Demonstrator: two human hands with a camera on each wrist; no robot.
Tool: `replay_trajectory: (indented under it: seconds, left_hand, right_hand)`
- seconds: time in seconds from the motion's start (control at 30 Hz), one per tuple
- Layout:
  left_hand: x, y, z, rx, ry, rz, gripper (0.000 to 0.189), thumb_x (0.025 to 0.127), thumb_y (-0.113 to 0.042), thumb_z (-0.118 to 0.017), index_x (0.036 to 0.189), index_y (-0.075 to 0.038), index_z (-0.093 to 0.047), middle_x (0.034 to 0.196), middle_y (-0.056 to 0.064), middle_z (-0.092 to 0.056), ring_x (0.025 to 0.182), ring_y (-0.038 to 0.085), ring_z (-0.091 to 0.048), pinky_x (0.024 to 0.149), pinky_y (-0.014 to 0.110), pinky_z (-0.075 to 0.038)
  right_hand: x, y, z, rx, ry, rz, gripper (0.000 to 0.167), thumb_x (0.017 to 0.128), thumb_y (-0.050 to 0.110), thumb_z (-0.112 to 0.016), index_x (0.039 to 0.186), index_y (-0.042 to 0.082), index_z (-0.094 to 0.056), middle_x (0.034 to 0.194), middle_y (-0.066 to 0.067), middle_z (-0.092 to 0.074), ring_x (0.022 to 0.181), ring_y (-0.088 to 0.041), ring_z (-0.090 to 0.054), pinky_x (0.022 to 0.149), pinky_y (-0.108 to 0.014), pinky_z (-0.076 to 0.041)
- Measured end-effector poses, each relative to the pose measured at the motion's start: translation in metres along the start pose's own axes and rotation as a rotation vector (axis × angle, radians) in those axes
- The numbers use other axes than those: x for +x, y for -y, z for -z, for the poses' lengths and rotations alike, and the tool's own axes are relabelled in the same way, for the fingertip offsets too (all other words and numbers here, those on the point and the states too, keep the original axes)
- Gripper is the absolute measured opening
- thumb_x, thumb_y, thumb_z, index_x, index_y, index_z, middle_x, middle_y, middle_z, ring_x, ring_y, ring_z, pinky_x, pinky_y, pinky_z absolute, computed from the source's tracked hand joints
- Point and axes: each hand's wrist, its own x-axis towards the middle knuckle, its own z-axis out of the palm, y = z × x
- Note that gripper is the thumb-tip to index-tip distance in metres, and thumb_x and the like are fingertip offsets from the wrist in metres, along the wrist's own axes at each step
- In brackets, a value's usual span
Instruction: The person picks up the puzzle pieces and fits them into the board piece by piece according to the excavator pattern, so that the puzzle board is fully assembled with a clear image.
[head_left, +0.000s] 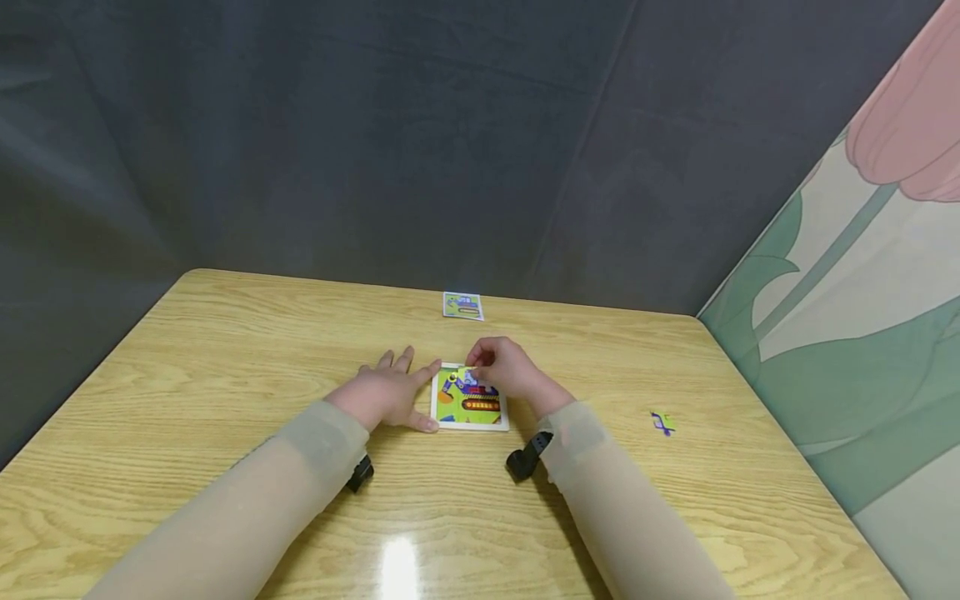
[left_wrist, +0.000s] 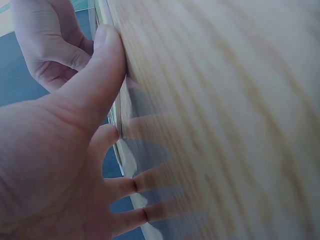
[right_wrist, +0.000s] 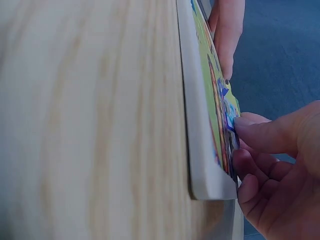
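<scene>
A jigsaw puzzle in a white frame (head_left: 472, 427) lies on the table, its picture an excavator on green. My left hand (head_left: 386, 393) is spread flat at its left side, with thumb and index finger touching the frame's edge. At the upper right of the puzzle, my right hand (head_left: 508, 371) pinches a puzzle piece (right_wrist: 231, 111) between thumb and fingers. The piece is yellow-green and blue and stands slightly above the picture. In the right wrist view, the thumb lies on its face. My right fingers hide part of the frame's top right corner.
A loose puzzle piece (head_left: 662, 423) in purple and green lies to the right on the wooden table (head_left: 225, 367). Behind the frame is a card (head_left: 462, 306) with a similar excavator picture. A dark curtain (head_left: 420, 150) hangs at the back, a flowered panel (head_left: 862, 333) at the right.
</scene>
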Motion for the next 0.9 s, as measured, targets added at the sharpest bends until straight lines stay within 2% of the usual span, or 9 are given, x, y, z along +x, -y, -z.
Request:
replay_trajectory:
  seconds: [0.37,0.63,0.9]
  left_hand:
    - [0.001,0.001,0.0,0.009,-0.003,-0.007,0.098,0.083,-0.063,-0.066,0.16,-0.026,-0.019,0.162,0.023,-0.007,0.144,0.05,-0.01,0.109,0.067,-0.02]
    - [0.003,0.002,-0.001,0.014,-0.002,-0.003,0.098,0.082,-0.064,-0.066,0.16,-0.026,-0.019,0.162,0.022,-0.007,0.145,0.049,-0.008,0.109,0.067,-0.02]
    - [0.002,0.001,-0.001,0.008,0.002,-0.001,0.098,0.083,-0.063,-0.067,0.16,-0.027,-0.019,0.162,0.022,-0.006,0.145,0.049,-0.008,0.109,0.067,-0.02]
  right_hand:
    - [0.002,0.002,-0.002,-0.132,0.012,-0.003,0.012,0.09,0.0,-0.072,0.093,0.011,-0.067,0.089,-0.006,-0.056,0.085,-0.021,-0.051,0.076,-0.033,-0.044]
    - [0.001,0.004,-0.001,-0.146,0.022,0.015,0.014,0.09,-0.004,-0.067,0.087,0.01,-0.068,0.088,-0.006,-0.058,0.081,-0.02,-0.053,0.071,-0.031,-0.046]
    - [-0.01,0.006,0.013,-0.161,0.062,0.056,0.014,0.091,0.001,-0.07,0.099,0.009,-0.077,0.093,-0.003,-0.061,0.084,-0.02,-0.053,0.072,-0.03,-0.047]
